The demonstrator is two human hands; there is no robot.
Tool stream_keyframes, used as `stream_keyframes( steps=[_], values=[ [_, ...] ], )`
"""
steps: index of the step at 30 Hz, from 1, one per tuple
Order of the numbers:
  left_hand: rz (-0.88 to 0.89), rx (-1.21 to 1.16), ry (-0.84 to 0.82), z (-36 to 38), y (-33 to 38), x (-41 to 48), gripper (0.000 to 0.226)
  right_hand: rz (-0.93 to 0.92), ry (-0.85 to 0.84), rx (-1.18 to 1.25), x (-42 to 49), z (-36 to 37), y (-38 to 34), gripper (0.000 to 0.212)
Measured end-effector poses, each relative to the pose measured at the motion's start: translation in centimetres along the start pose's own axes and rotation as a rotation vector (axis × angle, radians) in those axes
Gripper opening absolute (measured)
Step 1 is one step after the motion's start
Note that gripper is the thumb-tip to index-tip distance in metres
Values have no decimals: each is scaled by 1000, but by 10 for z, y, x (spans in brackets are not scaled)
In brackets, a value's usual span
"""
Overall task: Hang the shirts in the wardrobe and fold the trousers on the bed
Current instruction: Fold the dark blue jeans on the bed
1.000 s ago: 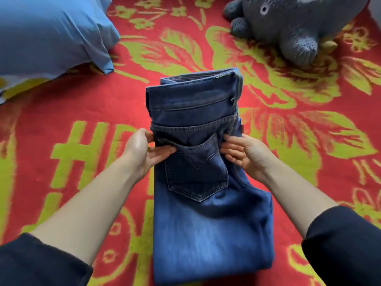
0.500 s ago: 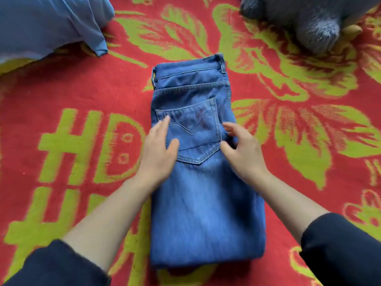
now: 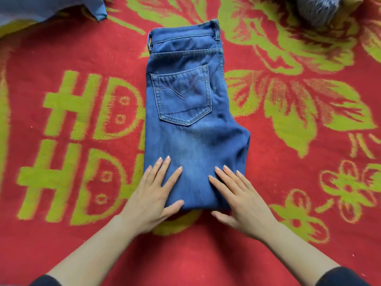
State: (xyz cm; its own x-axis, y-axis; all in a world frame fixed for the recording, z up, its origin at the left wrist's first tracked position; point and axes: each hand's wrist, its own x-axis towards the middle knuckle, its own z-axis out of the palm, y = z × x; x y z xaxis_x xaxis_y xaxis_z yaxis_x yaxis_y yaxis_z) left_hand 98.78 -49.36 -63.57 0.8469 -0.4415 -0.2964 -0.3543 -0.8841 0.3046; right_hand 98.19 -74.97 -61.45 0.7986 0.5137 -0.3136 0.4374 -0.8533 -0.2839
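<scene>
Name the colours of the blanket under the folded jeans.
Red blanket with yellow-green flowers and letters, seen in the head view.

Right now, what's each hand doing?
Left hand: open, fingers flat on the folded jeans.
Right hand: open, also pressing flat on them.

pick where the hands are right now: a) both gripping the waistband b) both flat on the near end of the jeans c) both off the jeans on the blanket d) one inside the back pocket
b: the left hand and right hand both lie flat, fingers straight, on the near end of the folded jeans.
</scene>
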Motion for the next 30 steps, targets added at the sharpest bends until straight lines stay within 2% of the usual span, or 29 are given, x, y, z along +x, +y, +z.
stream_keyframes(
  steps=[6, 9, 13, 16, 18, 19, 20, 22, 23, 26, 28, 30],
  values=[
    [52, 251, -199, 5, -8, 8, 113, -28, -104, -87, 10, -5, 5, 96],
    [-14, 350, -243, 3, 4, 11, 102, -58, -123, -191, 13, -5, 7, 92],
    [-55, 345, -391, -10, 15, 17, 90, -88, -196, -172, 22, -8, 10, 67],
    [-84, 212, -537, -36, 17, 23, 81, 17, -245, -4, 24, -26, 11, 50],
    [-99, 59, -582, -56, 20, 24, 71, 88, -206, 179, 21, -47, 7, 25],
    [-104, -18, -582, -64, 22, 24, 61, 115, -234, 246, 21, -56, 7, 18],
    [-110, -93, -591, -72, 25, 22, 47, 152, -284, 301, 20, -63, 6, 21],
    [-168, -232, -689, -79, 29, 17, 22, 238, -431, 412, 16, -74, 3, 29],
    [-197, -275, -751, -80, 32, 14, 19, 272, -509, 465, 13, -77, 1, 31],
    [-258, -384, -932, -77, 47, -2, 19, 382, -723, 579, -3, -75, -5, 27],
    [-311, -560, -1051, -74, 56, -15, 17, 543, -886, 766, -15, -71, -5, 15],
    [-362, -744, -1149, -74, 60, -23, 23, 611, -1066, 880, -24, -73, -3, 12]
  ],
)
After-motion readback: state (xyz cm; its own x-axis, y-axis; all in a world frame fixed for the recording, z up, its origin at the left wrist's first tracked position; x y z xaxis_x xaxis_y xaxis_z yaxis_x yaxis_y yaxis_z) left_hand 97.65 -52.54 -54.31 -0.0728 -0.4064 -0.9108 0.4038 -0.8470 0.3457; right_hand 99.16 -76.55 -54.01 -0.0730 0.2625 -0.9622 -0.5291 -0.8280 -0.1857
